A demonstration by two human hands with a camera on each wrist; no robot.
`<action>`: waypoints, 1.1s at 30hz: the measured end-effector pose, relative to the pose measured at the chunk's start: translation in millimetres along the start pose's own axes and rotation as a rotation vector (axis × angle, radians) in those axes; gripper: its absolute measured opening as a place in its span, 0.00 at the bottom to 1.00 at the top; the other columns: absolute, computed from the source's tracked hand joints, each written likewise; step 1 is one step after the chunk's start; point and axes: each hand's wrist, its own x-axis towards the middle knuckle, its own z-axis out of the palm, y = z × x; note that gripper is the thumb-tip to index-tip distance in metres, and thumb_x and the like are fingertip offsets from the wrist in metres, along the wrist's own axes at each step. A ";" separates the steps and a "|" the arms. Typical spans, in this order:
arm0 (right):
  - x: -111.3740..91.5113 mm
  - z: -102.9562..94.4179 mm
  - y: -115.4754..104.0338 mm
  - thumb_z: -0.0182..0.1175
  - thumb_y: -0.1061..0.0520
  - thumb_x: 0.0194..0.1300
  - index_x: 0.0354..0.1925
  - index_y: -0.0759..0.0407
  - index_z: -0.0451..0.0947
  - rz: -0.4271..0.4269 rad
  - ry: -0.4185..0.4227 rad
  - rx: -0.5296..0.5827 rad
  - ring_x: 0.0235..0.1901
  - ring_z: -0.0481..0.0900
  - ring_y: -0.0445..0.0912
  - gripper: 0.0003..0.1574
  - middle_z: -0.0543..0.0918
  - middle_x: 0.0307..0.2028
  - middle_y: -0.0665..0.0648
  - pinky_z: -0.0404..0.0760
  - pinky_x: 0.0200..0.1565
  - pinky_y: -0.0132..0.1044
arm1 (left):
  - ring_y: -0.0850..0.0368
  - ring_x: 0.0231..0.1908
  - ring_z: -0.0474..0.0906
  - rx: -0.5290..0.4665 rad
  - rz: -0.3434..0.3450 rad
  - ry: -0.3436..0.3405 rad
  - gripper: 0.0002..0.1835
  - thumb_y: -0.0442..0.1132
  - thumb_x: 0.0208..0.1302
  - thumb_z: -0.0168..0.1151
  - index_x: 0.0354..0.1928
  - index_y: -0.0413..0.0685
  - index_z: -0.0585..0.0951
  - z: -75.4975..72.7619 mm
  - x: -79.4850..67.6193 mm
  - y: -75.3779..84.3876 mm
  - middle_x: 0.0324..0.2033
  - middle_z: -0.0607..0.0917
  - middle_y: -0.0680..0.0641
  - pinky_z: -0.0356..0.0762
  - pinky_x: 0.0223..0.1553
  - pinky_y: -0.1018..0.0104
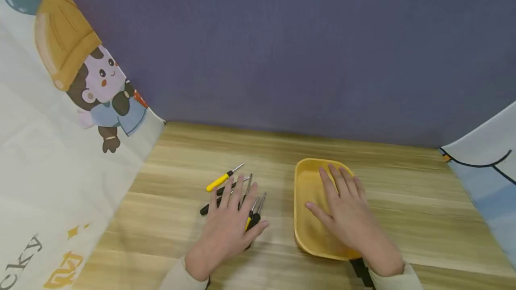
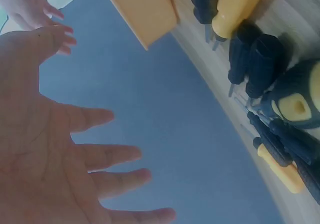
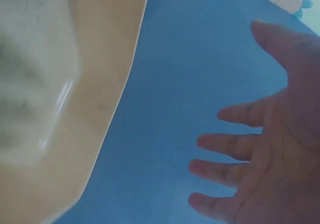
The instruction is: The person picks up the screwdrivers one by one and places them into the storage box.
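With its fingers spread, my left hand [image 1: 230, 223] hovers over a loose group of screwdrivers on the table, holding none. One yellow-handled screwdriver [image 1: 217, 182] lies beyond its fingertips, shaft pointing away. Several others, black or black and yellow, are partly covered by the hand in the head view. Seen from the left wrist, black screwdriver handles [image 2: 265, 63] lie below the flat palm [image 2: 55, 159]. My right hand [image 1: 348, 214], fingers apart, hangs above a yellow plastic bin [image 1: 310, 236]. The right wrist view has the bin's wall [image 3: 107, 78] left of the bare, straight fingers.
The wood-grain table [image 1: 173, 182] ends at a dark blue-grey panel [image 1: 282, 57] at the back. A white cloth with a cartoon figure [image 1: 106, 79] borders the left side, and a printed cloth [image 1: 483, 178] the right.
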 end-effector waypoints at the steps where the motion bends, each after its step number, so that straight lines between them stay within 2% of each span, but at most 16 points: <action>1: -1.5 -1.6 3.4 0.54 0.32 0.71 0.76 0.65 0.49 0.009 -0.006 0.003 0.70 0.51 0.71 0.54 0.54 0.73 0.73 0.52 0.64 0.71 | 0.37 0.75 0.41 0.004 -0.002 -0.009 0.46 0.74 0.69 0.38 0.79 0.55 0.53 0.6 0.2 -0.3 0.77 0.48 0.38 0.49 0.65 0.27; 5: -4.8 -6.2 17.1 0.56 0.37 0.72 0.75 0.68 0.51 0.034 -0.028 0.010 0.69 0.53 0.73 0.52 0.56 0.71 0.75 0.53 0.63 0.72 | 0.38 0.75 0.44 0.011 -0.022 -0.045 0.46 0.75 0.69 0.33 0.79 0.55 0.54 2.5 -2.1 -5.9 0.76 0.51 0.37 0.50 0.65 0.28; 9: -8.5 -9.4 32.4 0.61 0.42 0.71 0.73 0.72 0.53 0.056 -0.022 0.029 0.67 0.55 0.73 0.50 0.58 0.69 0.77 0.57 0.62 0.71 | 0.37 0.74 0.47 -0.014 -0.031 -0.064 0.45 0.73 0.69 0.40 0.78 0.53 0.56 4.1 -4.1 -11.2 0.76 0.53 0.37 0.50 0.65 0.28; 14: -14.0 -6.9 50.7 0.66 0.51 0.68 0.68 0.76 0.60 0.038 0.034 0.031 0.61 0.64 0.72 0.44 0.66 0.62 0.79 0.68 0.56 0.68 | 0.36 0.73 0.53 -0.040 -0.051 -0.068 0.42 0.68 0.70 0.49 0.76 0.51 0.61 6.2 -5.7 -19.0 0.74 0.58 0.36 0.53 0.64 0.29; 18: -15.5 -2.3 61.1 0.66 0.56 0.68 0.64 0.77 0.65 0.050 0.034 0.048 0.55 0.71 0.71 0.37 0.71 0.56 0.78 0.75 0.50 0.64 | 0.35 0.66 0.64 -0.027 -0.058 0.006 0.36 0.61 0.70 0.57 0.70 0.45 0.70 8.7 -8.4 -31.8 0.68 0.67 0.34 0.65 0.60 0.34; 22: -18.5 1.9 69.1 0.65 0.60 0.68 0.62 0.79 0.67 0.080 0.015 0.076 0.50 0.74 0.69 0.32 0.73 0.52 0.77 0.77 0.47 0.61 | 0.34 0.57 0.74 -0.008 -0.034 0.111 0.30 0.54 0.67 0.65 0.61 0.39 0.77 12.4 -9.5 -45.7 0.60 0.76 0.34 0.76 0.50 0.39; 25: -19.6 4.5 72.5 0.64 0.61 0.68 0.60 0.80 0.68 0.108 -0.009 0.087 0.47 0.76 0.66 0.30 0.75 0.49 0.76 0.79 0.45 0.59 | 0.34 0.52 0.77 -0.031 -0.038 0.156 0.27 0.49 0.65 0.68 0.58 0.37 0.79 13.9 -9.2 -54.3 0.55 0.79 0.34 0.79 0.45 0.40; 29: -19.6 7.7 75.2 0.62 0.60 0.70 0.59 0.80 0.69 0.150 -0.058 0.098 0.41 0.79 0.61 0.28 0.76 0.46 0.73 0.81 0.39 0.54 | 0.34 0.49 0.79 -0.078 -0.065 0.180 0.24 0.44 0.64 0.70 0.55 0.34 0.80 15.5 -7.3 -64.5 0.52 0.81 0.33 0.80 0.43 0.41; 33: -19.4 10.9 76.6 0.62 0.63 0.69 0.56 0.80 0.72 0.150 -0.024 0.095 0.36 0.79 0.57 0.23 0.78 0.42 0.70 0.81 0.35 0.49 | 0.36 0.42 0.82 -0.105 -0.059 0.214 0.18 0.39 0.63 0.70 0.49 0.32 0.82 17.3 -1.5 -73.8 0.46 0.83 0.34 0.82 0.39 0.45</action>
